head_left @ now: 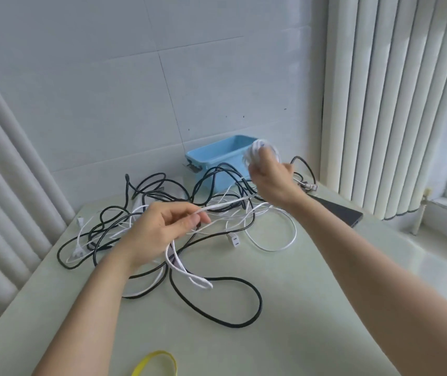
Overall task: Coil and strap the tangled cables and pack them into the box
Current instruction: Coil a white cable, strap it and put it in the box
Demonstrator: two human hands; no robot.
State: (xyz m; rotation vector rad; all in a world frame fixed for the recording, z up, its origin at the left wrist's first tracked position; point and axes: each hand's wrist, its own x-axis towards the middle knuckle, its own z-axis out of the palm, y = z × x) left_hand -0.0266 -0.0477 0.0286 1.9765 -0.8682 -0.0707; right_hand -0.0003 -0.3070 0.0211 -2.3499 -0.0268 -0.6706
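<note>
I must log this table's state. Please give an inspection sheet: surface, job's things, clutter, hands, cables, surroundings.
Surface: pale green table, glossy.
Job's things: blue box, open, far edge; yellow strap, near edge.
Clutter: dark flat object right of the box.
Hands: left hand pinches white cable; right hand grips white coil near the box.
Cables: black cables tangled with white ones, uncoiled.
Surroundings: tiled wall; vertical blinds on the right.

Bottom edge cuts off the yellow strap (160, 353).

one left hand (157, 229), one right hand (270, 180), one blue box (217, 152), one yellow strap (160, 358), one white coil (259, 149)
</note>
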